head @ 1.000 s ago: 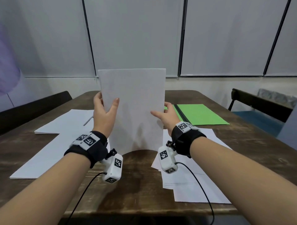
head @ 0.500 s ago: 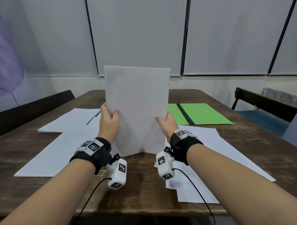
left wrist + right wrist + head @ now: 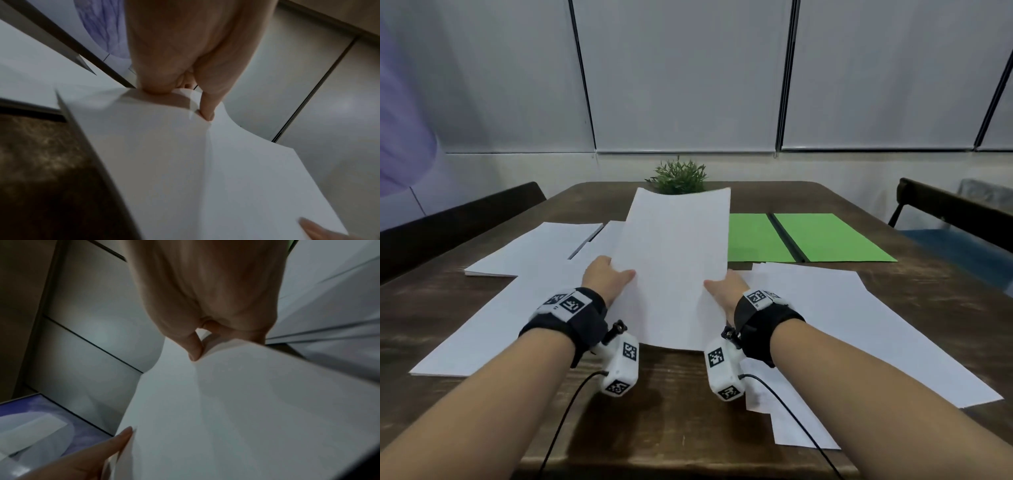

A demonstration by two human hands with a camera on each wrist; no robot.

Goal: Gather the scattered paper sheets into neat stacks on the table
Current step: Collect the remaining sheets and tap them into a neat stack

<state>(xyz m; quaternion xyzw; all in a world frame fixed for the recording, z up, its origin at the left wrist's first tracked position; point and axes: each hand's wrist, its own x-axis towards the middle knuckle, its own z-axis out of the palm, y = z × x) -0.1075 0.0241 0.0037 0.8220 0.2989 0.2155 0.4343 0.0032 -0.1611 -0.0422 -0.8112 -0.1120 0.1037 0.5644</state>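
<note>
1. The person holds a sheaf of white paper [image 3: 674,270] in both hands above the middle of the wooden counter [image 3: 678,411], tilted away, its near edge touching or just above the wood; which, the views do not settle.
2. The left hand [image 3: 607,279] pinches the sheaf's left edge, thumb on top and fingers [image 3: 207,107] curled under it; the right hand [image 3: 724,287] pinches the right edge likewise.
3. Judged from the layout, the task is partway: this sheaf looks squared, but it is not yet laid down.
4. Left of the sheaf, overlapping white sheets [image 3: 493,325] lie fanned, with a tidier pile [image 3: 534,250] beyond them.
5. Right of the sheaf, more loose sheets [image 3: 859,325] lie askew, some overhanging the counter's near edge; these remain to be gathered.
6. Beyond the sheaf on the right lies an open green folder [image 3: 808,236]; behind the sheaf stands a small potted plant [image 3: 677,175].
7. The landing spot under the sheaf looks unobstructed; the wrist-camera cables [image 3: 571,404] trail near it.
</note>
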